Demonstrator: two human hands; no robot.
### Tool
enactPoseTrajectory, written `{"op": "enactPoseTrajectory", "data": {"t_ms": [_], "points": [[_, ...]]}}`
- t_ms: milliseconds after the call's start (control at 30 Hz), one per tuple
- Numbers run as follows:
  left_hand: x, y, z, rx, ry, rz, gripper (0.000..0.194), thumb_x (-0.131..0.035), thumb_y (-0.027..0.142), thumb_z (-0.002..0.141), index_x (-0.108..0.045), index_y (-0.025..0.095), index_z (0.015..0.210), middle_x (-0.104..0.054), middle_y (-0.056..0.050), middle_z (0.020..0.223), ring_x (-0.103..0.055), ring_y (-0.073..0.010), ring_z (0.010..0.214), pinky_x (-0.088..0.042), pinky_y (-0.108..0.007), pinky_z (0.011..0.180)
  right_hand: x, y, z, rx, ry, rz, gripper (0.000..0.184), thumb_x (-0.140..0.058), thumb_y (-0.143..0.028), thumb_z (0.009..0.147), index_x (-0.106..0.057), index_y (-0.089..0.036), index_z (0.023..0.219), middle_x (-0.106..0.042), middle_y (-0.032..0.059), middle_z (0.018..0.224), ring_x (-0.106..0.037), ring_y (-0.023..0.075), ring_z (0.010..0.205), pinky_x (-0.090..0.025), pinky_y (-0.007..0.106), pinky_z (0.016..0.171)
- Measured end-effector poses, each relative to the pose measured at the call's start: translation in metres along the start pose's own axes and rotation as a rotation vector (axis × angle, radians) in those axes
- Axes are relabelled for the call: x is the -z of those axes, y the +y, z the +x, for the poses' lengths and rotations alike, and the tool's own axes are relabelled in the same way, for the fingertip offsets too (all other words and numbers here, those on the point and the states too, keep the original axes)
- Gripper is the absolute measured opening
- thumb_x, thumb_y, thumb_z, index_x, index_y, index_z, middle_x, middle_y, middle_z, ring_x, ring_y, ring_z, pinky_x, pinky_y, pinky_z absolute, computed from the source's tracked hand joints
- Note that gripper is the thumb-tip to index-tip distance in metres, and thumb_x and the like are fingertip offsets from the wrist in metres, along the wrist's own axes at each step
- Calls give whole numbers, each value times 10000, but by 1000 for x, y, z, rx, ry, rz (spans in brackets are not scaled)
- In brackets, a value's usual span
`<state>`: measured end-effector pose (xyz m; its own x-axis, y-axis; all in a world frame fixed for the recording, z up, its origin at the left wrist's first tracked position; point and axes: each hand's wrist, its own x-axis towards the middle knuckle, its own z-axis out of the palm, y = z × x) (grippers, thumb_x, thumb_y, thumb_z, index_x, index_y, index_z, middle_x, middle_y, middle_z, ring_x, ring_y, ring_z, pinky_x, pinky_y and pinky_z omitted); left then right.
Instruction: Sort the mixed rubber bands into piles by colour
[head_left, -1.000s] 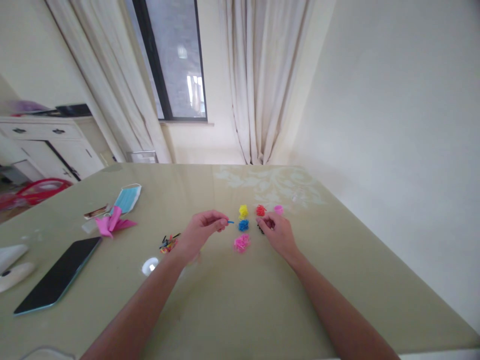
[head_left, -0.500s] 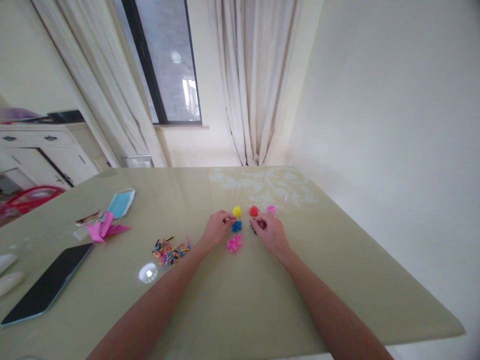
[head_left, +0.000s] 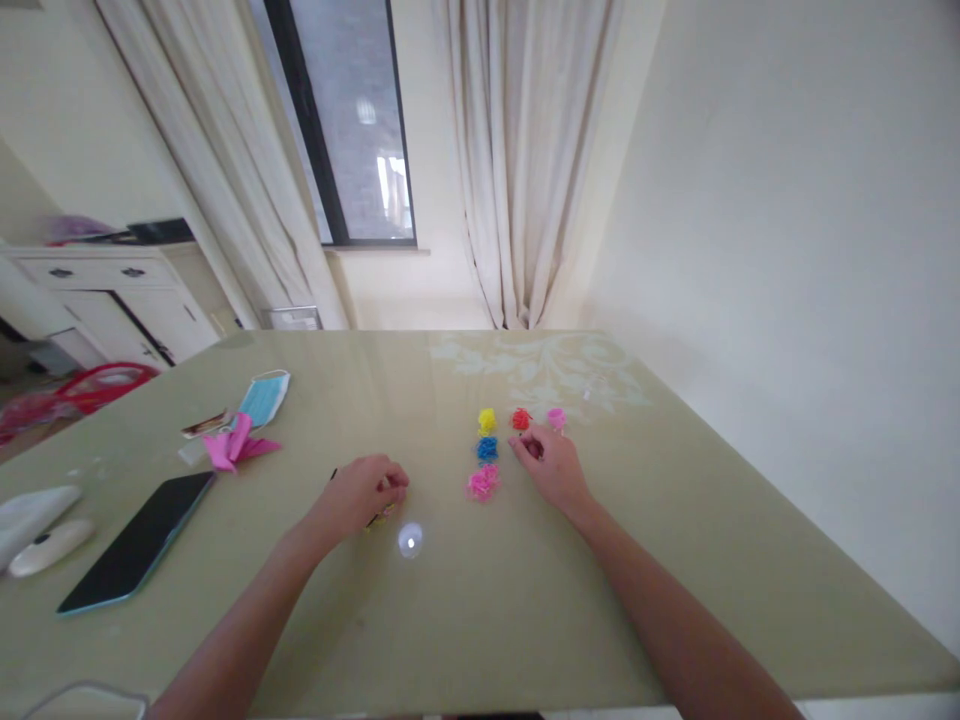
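Note:
My left hand point(head_left: 366, 492) is low over the mixed pile of small coloured rubber bands point(head_left: 384, 514), covering most of it. Its fingers are curled in, and what they hold, if anything, is hidden. My right hand point(head_left: 555, 462) rests by the sorted heaps, thumb and fingertips pinched together; a tiny dark bit shows at the tips. Left of it lie a yellow heap point(head_left: 487, 420), a blue heap point(head_left: 487, 448) and a bright pink heap point(head_left: 483, 482) in a column. Just beyond its fingers are a red heap point(head_left: 521, 418) and a lighter pink heap point(head_left: 556, 418).
On the table's left lie a dark-screened phone or tablet point(head_left: 139, 540), a pink folded paper shape point(head_left: 238, 445), a blue face mask point(head_left: 265, 400) and white rounded objects point(head_left: 52, 548). A bright round spot point(head_left: 411, 541) shows near the left hand. A wall point(head_left: 810, 300) stands along the right.
My left hand has moved left and nearer, from beside the blue heap to the mixed pile. My right hand stays by the heaps. The whole view has shifted slightly.

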<state>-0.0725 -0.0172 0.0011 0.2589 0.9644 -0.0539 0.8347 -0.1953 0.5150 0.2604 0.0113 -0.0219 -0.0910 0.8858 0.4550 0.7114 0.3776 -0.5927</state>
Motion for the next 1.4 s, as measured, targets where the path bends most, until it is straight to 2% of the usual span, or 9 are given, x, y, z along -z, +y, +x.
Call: {"op": "enactPoseTrajectory", "data": {"t_ms": [200, 333, 467, 533, 600, 733, 833, 1167, 1400], "points": [[-12, 16, -2, -8, 12, 130, 195, -575, 191, 850, -738, 222, 748, -696, -62, 939, -663, -218, 846, -416, -310, 767, -2, 4, -2, 13, -7, -12, 327, -560, -399, 955, -544, -219, 683, -541, -17, 599, -488, 149, 571, -343, 279, 584], [-13, 16, 1, -26, 113, 59, 155, -572, 169, 848, -708, 207, 782, -678, -54, 930, -637, -196, 789, -420, -308, 759, -1, 5, -1, -10, -3, -8, 315, -570, -400, 948, -556, -218, 691, -544, -18, 602, -490, 148, 574, -348, 277, 585], [-3, 25, 5, 0, 241, -303, 171, -616, 340, 894, -691, 193, 852, -683, -30, 782, -613, -184, 701, -443, -302, 701, 0, 4, 0, -23, 2, -1, 319, -567, -397, 947, -550, -215, 685, -537, -16, 605, -488, 146, 573, -342, 275, 584], [4, 36, 6, -30, 291, -578, 258, -691, 439, 861, -706, 183, 890, -706, -37, 816, -631, -184, 758, -466, -290, 709, 0, 3, -1, -18, 1, -3, 322, -562, -395, 948, -546, -215, 682, -533, -16, 602, -490, 146, 574, -339, 276, 582], [12, 50, 4, -31, 309, -806, 356, -780, 473, 806, -743, 188, 1017, -729, -37, 874, -639, -171, 819, -493, -277, 759, 0, 3, -1, -9, 2, -9, 320, -558, -392, 949, -545, -216, 682, -534, -15, 603, -490, 147, 576, -339, 277, 581], [24, 74, -4, -17, 255, -1169, 370, -899, 441, 706, -781, 188, 949, -741, -34, 874, -651, -137, 826, -529, -243, 794, 0, 3, -1, -7, 4, -11, 315, -558, -401, 949, -553, -220, 691, -539, -14, 606, -492, 151, 578, -347, 282, 585], [29, 84, -9, -29, 193, -1316, 303, -920, 374, 704, -777, 188, 897, -736, -17, 860, -647, -102, 783, -531, -198, 754, 0, 3, -1, -14, 1, 0, 314, -563, -405, 948, -560, -223, 693, -542, -12, 604, -499, 155, 575, -355, 287, 591], [32, 98, -16, -96, 121, -1355, 232, -885, 327, 766, -764, 175, 893, -676, 3, 781, -579, -78, 683, -471, -182, 643, 1, 2, -2, -18, -9, 15, 306, -578, -388, 948, -551, -221, 694, -527, -17, 599, -495, 158, 573, -344, 289, 592], [25, 101, -8, -110, 80, -1412, 242, -890, 325, 768, -755, 174, 901, -690, 8, 794, -598, -67, 700, -490, -158, 664, -1, 1, -4, -4, -15, -3, 306, -577, -374, 950, -535, -219, 691, -518, -22, 598, -482, 150, 569, -328, 284, 589]]}}
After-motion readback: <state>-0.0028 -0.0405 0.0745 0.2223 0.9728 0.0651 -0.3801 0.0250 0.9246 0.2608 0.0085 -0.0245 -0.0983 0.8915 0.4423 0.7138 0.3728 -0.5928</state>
